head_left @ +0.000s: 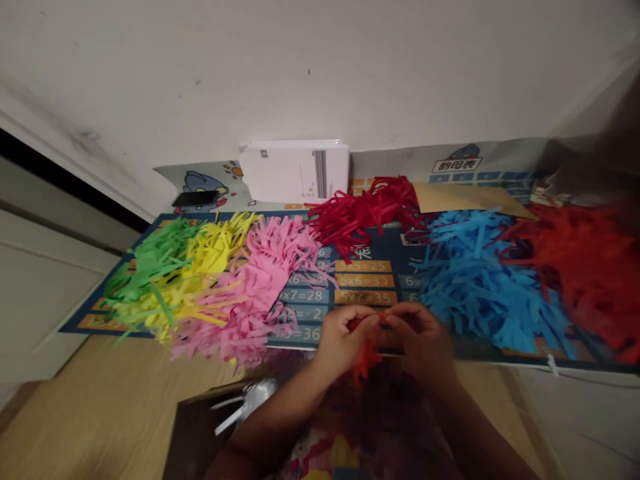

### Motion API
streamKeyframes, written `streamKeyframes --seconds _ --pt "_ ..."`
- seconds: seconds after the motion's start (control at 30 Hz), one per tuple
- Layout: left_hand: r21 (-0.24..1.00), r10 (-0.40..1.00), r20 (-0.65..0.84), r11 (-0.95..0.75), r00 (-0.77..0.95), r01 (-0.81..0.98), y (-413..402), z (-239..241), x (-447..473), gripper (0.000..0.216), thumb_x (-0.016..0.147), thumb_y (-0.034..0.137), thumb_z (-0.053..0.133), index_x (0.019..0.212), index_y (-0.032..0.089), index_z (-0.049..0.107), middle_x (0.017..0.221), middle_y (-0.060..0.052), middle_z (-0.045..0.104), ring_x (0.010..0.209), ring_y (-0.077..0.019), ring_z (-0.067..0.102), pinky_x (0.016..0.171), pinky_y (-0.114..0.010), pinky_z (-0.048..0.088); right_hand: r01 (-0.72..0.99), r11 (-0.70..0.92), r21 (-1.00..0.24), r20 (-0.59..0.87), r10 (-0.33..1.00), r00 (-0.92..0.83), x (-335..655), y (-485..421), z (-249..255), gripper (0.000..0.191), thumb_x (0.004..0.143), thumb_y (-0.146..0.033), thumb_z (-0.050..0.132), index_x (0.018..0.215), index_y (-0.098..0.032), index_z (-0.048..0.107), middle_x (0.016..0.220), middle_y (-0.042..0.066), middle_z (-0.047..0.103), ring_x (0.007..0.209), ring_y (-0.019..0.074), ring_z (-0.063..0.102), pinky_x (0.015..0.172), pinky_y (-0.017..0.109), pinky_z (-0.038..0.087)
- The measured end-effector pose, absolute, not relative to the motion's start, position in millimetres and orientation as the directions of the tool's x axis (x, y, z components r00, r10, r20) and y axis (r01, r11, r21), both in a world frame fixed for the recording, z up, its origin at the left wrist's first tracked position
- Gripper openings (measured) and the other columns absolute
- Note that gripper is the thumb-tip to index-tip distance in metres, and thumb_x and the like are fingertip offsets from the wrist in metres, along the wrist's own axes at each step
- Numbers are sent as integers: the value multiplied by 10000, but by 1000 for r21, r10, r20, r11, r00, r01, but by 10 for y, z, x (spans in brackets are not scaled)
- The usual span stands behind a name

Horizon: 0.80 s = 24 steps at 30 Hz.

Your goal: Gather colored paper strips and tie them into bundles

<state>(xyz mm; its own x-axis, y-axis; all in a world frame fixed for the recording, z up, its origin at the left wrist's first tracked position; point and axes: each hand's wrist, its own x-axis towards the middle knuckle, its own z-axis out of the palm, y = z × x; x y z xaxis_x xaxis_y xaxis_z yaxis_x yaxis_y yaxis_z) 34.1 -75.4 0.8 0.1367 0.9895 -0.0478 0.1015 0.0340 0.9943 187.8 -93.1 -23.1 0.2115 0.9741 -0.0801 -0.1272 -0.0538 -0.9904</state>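
Over the table's front edge, my left hand (345,340) and my right hand (420,343) are close together, fingertips pinched on a piece of orange-red fringed paper (367,357). Its cut strips dangle below the fingers; the part between the fingertips is mostly covered. Left of my hands lies pink fringed paper (270,270), with yellow fringed paper (215,247) and green fringed paper (165,253) beyond it. Dark red fringed paper (365,210) lies behind my hands. To the right are piles of blue fringed paper (485,287) and orange-red fringed paper (590,260).
A printed times-table sheet (363,281) covers the table. Against the wall stand a white box (300,173) and, at left, a dark phone-like object (196,199). A tan paper sheet (470,199) lies at the back right. A dark open box (195,427) sits below the front edge.
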Motion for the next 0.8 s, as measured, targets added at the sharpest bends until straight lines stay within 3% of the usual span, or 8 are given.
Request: streamKeyframes --seconds 0.2,0.37,0.53,0.67,0.8 --pt "942 971 162 -206 176 266 -836 17 268 163 887 261 648 796 185 761 755 -35 768 696 -159 687 693 -254 508 -262 -144 -954 -198 960 196 1823 -985 -193 282 632 -401 855 721 -219 659 678 0 668 604 174 628 560 295 530" --pt "826 916 340 -398 212 399 -865 26 245 127 900 219 653 830 201 757 783 -31 781 716 -156 698 715 -251 526 -185 -128 -974 -170 957 233 1845 -1039 -188 295 633 -420 860 694 -212 658 671 6 674 637 175 631 604 290 528" --pt "759 871 376 -485 316 434 -876 95 222 139 909 193 642 815 194 744 745 -22 764 671 -141 677 663 -228 499 -148 -140 -979 -167 968 189 1884 -1052 -171 334 639 -476 855 682 -203 668 677 24 685 658 187 643 635 300 541" --pt "856 916 266 -368 301 362 -877 101 220 53 885 216 690 894 191 736 803 -24 781 711 -144 706 692 -222 524 -159 -136 -978 -151 985 87 1934 -1040 -149 339 656 -493 854 758 -210 696 770 34 719 693 179 662 651 287 552" --pt "973 956 55 -116 290 198 -865 55 218 195 831 280 754 985 174 695 761 -14 780 652 -142 722 620 -202 538 -205 -122 -971 -137 989 59 1936 -1029 -146 311 675 -465 857 772 -216 698 781 30 716 711 173 667 650 274 556"
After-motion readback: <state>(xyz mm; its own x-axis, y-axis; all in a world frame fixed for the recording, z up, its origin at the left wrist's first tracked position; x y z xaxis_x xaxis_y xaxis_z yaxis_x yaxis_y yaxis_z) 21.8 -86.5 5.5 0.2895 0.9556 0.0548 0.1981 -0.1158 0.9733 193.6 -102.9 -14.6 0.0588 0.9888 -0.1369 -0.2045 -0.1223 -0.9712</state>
